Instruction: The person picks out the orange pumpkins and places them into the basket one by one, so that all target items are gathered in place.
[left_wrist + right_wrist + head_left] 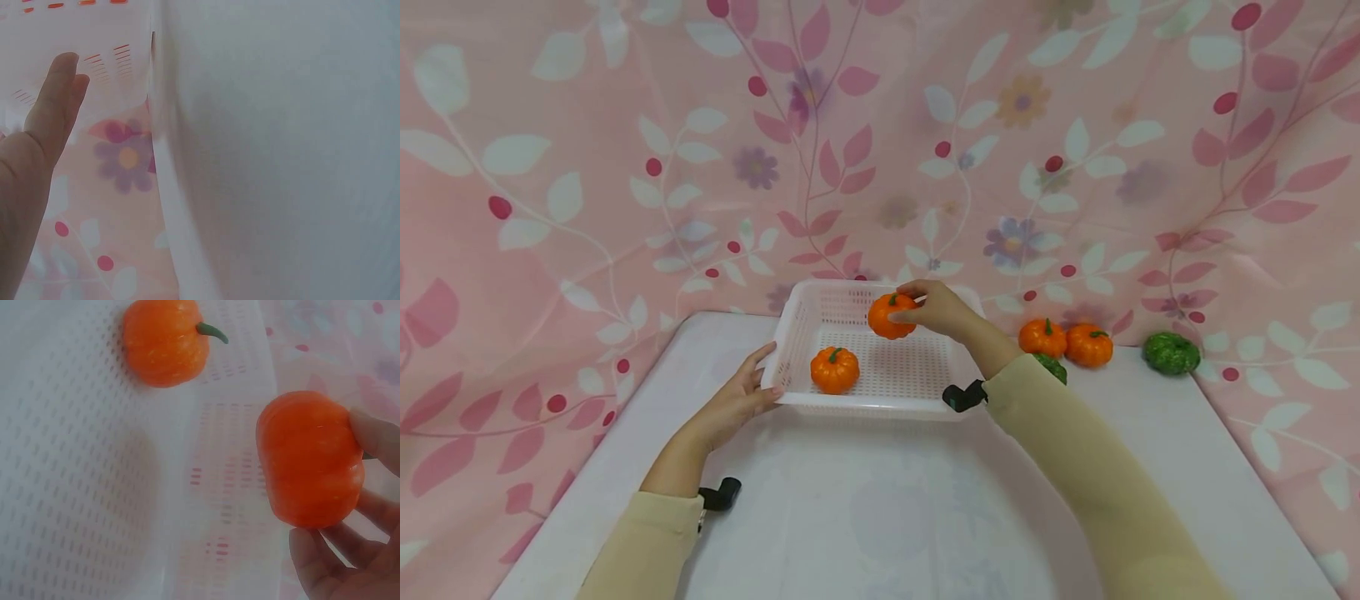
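In the head view, my right hand (943, 310) holds a small orange pumpkin (891, 317) over the back of a white plastic basket (865, 402). Seen from the right wrist, thumb and fingers grip that pumpkin (311, 459) around its stem side and edge. A second orange pumpkin (835, 371) with a green stem sits inside the basket at front left. My left hand (735, 408) touches the basket's left end, its thumb at the front corner. The left wrist view shows straight fingers (59, 94) against the perforated outer wall.
Right of the basket, two more orange pumpkins (1066, 343) stand near the table's back edge. A green pumpkin (1051, 367), partly hidden by my right arm, lies before them; another green one (1171, 353) is farther right. A pink floral curtain (880, 142) hangs behind the white table (865, 500).
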Demonstrator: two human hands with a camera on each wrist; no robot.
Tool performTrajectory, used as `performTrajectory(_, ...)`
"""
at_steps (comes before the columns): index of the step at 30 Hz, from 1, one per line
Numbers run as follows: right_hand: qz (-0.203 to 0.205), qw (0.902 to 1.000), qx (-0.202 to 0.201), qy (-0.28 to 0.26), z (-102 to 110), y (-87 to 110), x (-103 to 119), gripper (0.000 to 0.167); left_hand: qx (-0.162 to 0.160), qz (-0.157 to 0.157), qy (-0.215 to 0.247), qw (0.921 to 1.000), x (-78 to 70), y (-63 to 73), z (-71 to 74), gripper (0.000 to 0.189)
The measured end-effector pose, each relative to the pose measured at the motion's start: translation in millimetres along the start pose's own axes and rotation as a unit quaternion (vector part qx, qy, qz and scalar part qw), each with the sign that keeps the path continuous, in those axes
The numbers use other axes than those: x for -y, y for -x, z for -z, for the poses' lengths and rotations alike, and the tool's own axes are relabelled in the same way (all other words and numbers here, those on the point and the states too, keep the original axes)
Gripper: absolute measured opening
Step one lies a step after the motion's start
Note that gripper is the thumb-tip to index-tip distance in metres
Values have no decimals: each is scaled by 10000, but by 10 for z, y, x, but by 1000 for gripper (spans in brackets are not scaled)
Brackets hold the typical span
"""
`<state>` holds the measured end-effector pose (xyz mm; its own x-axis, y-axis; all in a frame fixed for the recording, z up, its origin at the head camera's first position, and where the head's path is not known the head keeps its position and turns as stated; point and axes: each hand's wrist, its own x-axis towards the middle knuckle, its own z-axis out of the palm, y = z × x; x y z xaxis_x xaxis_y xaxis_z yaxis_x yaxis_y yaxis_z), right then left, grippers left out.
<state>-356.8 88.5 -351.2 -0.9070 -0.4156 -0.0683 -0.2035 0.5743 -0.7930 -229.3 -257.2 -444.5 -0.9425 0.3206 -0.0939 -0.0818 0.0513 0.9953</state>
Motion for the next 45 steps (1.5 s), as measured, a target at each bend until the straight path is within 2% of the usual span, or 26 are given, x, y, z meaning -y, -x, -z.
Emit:
performTrajectory(9,-188,9998,71,33,-130,-277,-8,60,-33,10,-35,10000,-5,19,5,84)
performTrajectory(15,-320,9988,261,271,-268,-394,-78,59,-12,-16,6,10000,6,25,13,85)
performTrajectory(22,-268,9980,479,300,-391,-515,-174,58,-37,-54,15,10000,18,33,13,84)
performTrajectory(30,-397,9967,575,422,-476,-573,-272,58,-35,-65,-25,10000,37,-6,-17,85)
performTrajectory(37,-331,9957,619,602,-549,-616,-316,57,-82,-8,-99,9999,23,-9,-29,84)
performTrajectory(45,-487,9965,545,394,-601,-614,-330,52,-30,-16,3,10000,14,-2,-19,83)
